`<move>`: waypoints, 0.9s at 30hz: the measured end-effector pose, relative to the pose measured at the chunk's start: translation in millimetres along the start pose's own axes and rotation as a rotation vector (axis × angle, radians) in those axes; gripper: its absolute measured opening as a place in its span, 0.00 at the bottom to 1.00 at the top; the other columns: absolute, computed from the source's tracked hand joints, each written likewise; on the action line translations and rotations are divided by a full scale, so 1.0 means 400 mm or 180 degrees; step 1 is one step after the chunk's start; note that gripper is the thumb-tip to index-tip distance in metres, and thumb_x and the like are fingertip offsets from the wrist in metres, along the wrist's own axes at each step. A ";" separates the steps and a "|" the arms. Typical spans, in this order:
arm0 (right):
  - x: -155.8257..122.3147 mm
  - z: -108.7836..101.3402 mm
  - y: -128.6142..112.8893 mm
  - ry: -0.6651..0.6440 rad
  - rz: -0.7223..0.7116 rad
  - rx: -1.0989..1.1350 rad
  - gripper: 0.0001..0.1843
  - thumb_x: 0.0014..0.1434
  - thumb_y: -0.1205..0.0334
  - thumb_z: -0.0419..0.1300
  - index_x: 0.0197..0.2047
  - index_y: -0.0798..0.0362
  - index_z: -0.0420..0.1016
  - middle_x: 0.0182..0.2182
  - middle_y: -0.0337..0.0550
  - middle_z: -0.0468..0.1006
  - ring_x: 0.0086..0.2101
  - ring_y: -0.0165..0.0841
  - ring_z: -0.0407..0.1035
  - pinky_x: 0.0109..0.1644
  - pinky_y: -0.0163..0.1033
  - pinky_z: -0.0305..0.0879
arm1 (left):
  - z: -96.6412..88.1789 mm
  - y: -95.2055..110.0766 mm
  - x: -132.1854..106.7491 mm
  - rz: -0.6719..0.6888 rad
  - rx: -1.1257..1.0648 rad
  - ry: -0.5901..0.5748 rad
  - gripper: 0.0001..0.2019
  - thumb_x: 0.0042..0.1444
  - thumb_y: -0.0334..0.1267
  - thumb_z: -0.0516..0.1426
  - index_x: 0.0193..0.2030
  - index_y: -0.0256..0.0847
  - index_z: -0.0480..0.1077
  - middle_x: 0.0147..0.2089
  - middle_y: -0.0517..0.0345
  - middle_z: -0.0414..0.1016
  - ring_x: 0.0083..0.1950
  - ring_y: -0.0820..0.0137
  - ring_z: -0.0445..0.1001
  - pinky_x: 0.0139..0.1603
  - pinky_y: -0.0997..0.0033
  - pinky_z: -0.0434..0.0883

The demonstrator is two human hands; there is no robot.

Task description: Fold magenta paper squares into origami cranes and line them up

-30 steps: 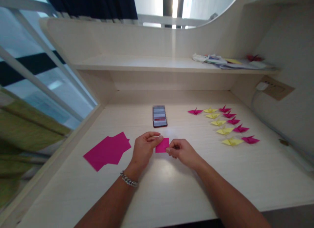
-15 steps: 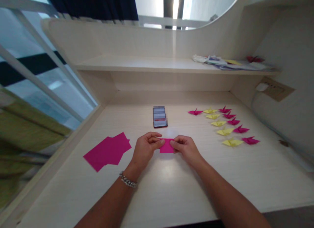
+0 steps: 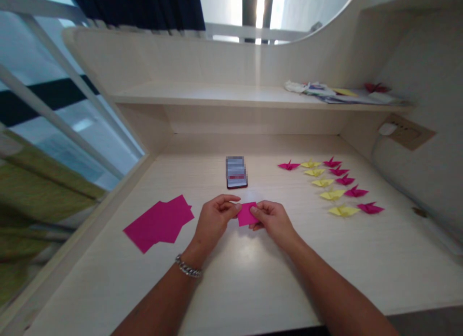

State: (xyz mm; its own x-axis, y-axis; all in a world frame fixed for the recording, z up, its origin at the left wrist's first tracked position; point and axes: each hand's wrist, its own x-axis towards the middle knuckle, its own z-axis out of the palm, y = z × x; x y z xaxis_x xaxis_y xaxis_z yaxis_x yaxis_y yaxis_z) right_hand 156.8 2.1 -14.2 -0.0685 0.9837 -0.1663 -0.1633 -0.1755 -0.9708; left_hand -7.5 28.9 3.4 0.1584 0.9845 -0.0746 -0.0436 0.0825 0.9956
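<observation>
Pink folded paper (image 3: 248, 214) sat just above the desk (image 3: 253, 283), pinched at its 9 o'clock edge by the left hand (image 3: 213, 220) and at its 3 o'clock edge by the right hand (image 3: 275, 222), the fingers narrow on it. It looked mid-fold, and a further crease would need the edges squarely matched. Spare pink sheets (image 3: 159, 223) lay at 9 o'clock, a phone (image 3: 236, 174) at 12 and paper cranes (image 3: 333, 187) at 2.
</observation>
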 end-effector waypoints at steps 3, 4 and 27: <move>0.001 -0.009 0.000 -0.0081 -0.0018 -0.0092 0.20 0.48 0.47 0.65 0.29 0.58 0.74 0.19 0.40 0.75 0.18 0.28 0.69 0.23 0.33 0.66 | -0.006 0.008 -0.003 -0.0115 0.0267 -0.0301 0.12 0.44 0.35 0.64 0.37 0.34 0.74 0.26 0.57 0.76 0.27 0.74 0.72 0.31 0.74 0.70; 0.001 -0.012 0.001 -0.0111 -0.0013 -0.0115 0.20 0.48 0.47 0.65 0.30 0.58 0.74 0.20 0.41 0.75 0.18 0.28 0.69 0.24 0.34 0.67 | -0.007 0.010 -0.004 -0.0136 0.0380 -0.0393 0.10 0.44 0.35 0.64 0.35 0.34 0.75 0.26 0.56 0.76 0.27 0.74 0.71 0.30 0.74 0.69; -0.027 -0.005 -0.030 -0.0354 0.0301 0.0770 0.18 0.36 0.63 0.72 0.35 0.57 0.82 0.27 0.47 0.81 0.25 0.34 0.74 0.31 0.43 0.75 | -0.029 0.020 -0.011 -0.0005 0.0399 -0.0761 0.04 0.46 0.31 0.62 0.31 0.37 0.77 0.25 0.60 0.75 0.26 0.76 0.70 0.29 0.77 0.68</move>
State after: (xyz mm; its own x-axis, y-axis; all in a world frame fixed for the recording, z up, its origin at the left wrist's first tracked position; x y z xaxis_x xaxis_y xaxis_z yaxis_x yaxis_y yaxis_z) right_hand 161.5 -6.1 -1.0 -0.2001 0.9545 -0.2212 -0.3804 -0.2837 -0.8802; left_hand -19.9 26.9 11.2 0.3874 0.9188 -0.0757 0.0771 0.0496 0.9958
